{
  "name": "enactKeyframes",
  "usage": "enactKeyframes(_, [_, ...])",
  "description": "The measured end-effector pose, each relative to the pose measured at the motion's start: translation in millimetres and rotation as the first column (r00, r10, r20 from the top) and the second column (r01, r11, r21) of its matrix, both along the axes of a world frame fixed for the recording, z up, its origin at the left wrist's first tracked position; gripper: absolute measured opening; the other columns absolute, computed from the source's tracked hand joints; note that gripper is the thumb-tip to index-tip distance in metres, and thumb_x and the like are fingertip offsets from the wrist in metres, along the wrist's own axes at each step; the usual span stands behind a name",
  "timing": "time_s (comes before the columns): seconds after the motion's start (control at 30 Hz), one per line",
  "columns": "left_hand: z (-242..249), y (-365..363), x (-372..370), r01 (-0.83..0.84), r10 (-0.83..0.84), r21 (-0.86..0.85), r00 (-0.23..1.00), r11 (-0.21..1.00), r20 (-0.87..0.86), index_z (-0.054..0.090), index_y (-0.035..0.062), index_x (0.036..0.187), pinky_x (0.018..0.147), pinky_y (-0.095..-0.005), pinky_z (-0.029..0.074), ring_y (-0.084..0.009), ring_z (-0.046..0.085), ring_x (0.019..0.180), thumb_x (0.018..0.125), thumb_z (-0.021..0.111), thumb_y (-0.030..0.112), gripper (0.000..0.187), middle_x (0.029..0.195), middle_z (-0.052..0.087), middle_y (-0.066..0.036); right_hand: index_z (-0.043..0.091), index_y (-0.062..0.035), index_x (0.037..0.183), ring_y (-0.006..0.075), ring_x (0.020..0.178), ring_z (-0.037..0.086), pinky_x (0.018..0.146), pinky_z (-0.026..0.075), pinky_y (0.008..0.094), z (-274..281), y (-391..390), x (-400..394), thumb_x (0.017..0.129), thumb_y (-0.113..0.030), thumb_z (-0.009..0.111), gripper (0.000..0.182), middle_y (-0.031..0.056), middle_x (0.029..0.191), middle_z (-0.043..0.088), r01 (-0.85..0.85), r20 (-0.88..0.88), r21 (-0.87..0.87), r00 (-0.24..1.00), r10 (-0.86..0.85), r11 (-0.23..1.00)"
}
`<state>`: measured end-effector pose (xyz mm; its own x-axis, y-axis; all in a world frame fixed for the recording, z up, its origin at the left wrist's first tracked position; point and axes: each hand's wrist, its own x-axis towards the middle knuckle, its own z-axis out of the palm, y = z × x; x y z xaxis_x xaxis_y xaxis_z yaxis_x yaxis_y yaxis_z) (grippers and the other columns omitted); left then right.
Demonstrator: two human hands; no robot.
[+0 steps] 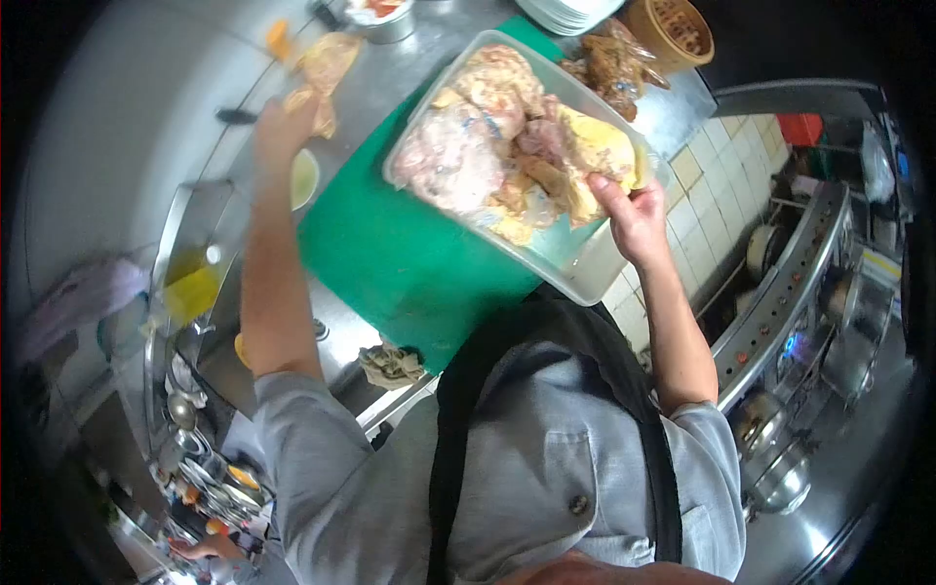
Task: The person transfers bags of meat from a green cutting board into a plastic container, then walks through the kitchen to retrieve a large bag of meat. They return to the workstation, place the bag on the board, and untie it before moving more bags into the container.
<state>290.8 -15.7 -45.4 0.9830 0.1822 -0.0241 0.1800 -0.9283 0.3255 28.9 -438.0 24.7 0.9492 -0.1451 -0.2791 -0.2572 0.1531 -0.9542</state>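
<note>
Apron and shirt: nearest the camera, at lower centre, a grey shirt (546,468) under a dark apron strap (458,439); the face was out of view.
Right hand: the right hand (632,213), right of centre, was closed on the near rim of a clear plastic tub (585,268), thumb inside over the meat; the tub was tilted and held above the board.
Tub contents: raw chicken pieces (507,136), pale and yellow, heaped toward the tub's upper end; single cuts were hard to tell apart.
Board: a green cutting board (400,263) lay on the steel counter (390,73), centre of the frame, bare where it showed.
Left hand: the left hand (283,127), upper left, was gripping a chicken piece (327,68) lifted clear of the tub; motion blur hid the fingers.
Step in hand: by my reading, pieces were being taken from the tub one at a time; the next move would call for setting the held piece down while the tub stayed steady.
Hard to make out: a white bowl (304,180) was half hidden behind the left forearm; a bamboo steamer (673,29) and plates (565,12) were cut off at the top edge.
</note>
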Motion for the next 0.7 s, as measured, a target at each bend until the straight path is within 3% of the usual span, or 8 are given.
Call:
enactKeyframes(0.03, [-7.6,7.6,14.8,0.019,-0.019,-0.007,1.0,1.0,-0.004,0.065,-0.0028,0.124,0.096,-0.0438,0.051,-0.0351,0.067,0.113,0.08,0.077,0.051,0.07,0.119,0.069,-0.026,0.056,0.0008,0.134,0.016,0.112,0.063,0.098,0.05,0.0319,1.6,-2.1,0.4,0.092,-0.011,0.075,0.048,0.0086,0.126,0.066,0.019,-0.004,-0.007,1.0,-0.019,1.0])
enactKeyframes(0.1, [-14.1,9.3,34.7,0.091,-0.083,0.003,0.919,0.996,-0.385,0.066,-0.0024,0.124,0.094,-0.0432,0.053,-0.035,0.068,0.11,0.071,0.08,0.058,0.082,0.117,0.07,-0.024,0.057,0.0004,0.133,0.016,0.114,0.062,0.098,0.05,0.0315,4.1,-0.8,3.9,0.092,-0.005,0.073,0.045,0.0082,0.126,0.065,0.03,0.062,-0.087,0.998,-0.024,0.996])
enactKeyframes(0.23, [-24.3,4.5,53.0,0.068,-0.111,-0.108,0.877,0.992,-0.467,0.06,-0.0087,0.126,0.093,-0.0419,0.054,-0.0378,0.069,0.109,0.066,0.085,0.049,0.087,0.116,0.069,-0.029,0.053,0.0018,0.139,0.0172,0.118,0.06,0.103,0.047,0.0324,-11.1,-9.5,5.1,0.088,0.001,0.073,0.054,0.0087,0.127,0.064,-0.067,0.075,-0.356,0.992,0.1,0.932])
enactKeyframes(0.33, [-33.1,11.6,61.9,0.144,-0.104,0.093,0.933,0.985,-0.343,0.062,-0.0069,0.12,0.086,-0.0399,0.056,-0.0344,0.071,0.101,0.062,0.088,0.039,0.078,0.11,0.071,-0.025,0.052,0.0022,0.14,0.0177,0.119,0.059,0.104,0.046,0.0331,-8.0,2.1,13.2,0.086,0.001,0.073,0.058,0.009,0.128,0.064,-0.07,0.069,-0.226,0.994,0.088,0.972])
enactKeyframes(0.47, [8.7,3.6,24.1,0.093,-0.071,0.125,0.983,0.988,-0.172,0.062,-0.005,0.118,0.078,-0.0391,0.058,-0.0311,0.073,0.092,0.062,0.087,0.033,0.072,0.106,0.071,-0.021,0.053,0.0024,0.14,0.0173,0.118,0.059,0.103,0.046,0.0326,-11.2,0.8,17.7,0.086,0.0,0.074,0.058,0.0091,0.127,0.064,-0.099,0.092,-0.23,0.988,0.123,0.968])
enactKeyframes(0.53, [60.0,-8.9,-3.2,0.077,-0.106,-0.143,0.973,0.987,-0.206,0.06,-0.0029,0.121,0.089,-0.0394,0.055,-0.0303,0.07,0.105,0.071,0.082,0.03,0.064,0.112,0.07,-0.02,0.054,0.0015,0.138,0.0163,0.115,0.06,0.101,0.047,0.0317,-18.4,-5.6,16.4,0.087,-0.004,0.075,0.055,0.0087,0.126,0.065,-0.102,0.095,-0.274,0.987,0.133,0.956])
enactKeyframes(0.6, [104.6,-36.1,-45.8,-0.021,-0.1,-0.597,0.981,0.802,-0.168,0.056,-0.0037,0.123,0.086,-0.0359,0.058,-0.0252,0.07,0.104,0.078,0.082,0.016,0.056,0.112,0.071,-0.014,0.055,0.001,0.138,0.0155,0.114,0.061,0.099,0.048,0.0313,-14.1,-10.3,12.8,0.088,-0.006,0.075,0.054,0.0081,0.124,0.065,-0.097,0.027,-0.293,0.994,0.11,0.951])
enactKeyframes(0.7, [147.3,-85.7,-108.3,0.302,-0.371,-0.672,0.928,0.676,0.044,0.056,0.0008,0.126,0.086,-0.0322,0.058,-0.0212,0.069,0.104,0.083,0.08,0.005,0.049,0.114,0.069,-0.01,0.057,-0.0003,0.136,0.0134,0.11,0.062,0.094,0.051,0.03,-15.8,-7.3,13.7,0.091,-0.009,0.074,0.049,0.0067,0.12,0.067,-0.078,0.004,-0.24,0.997,0.081,0.968])
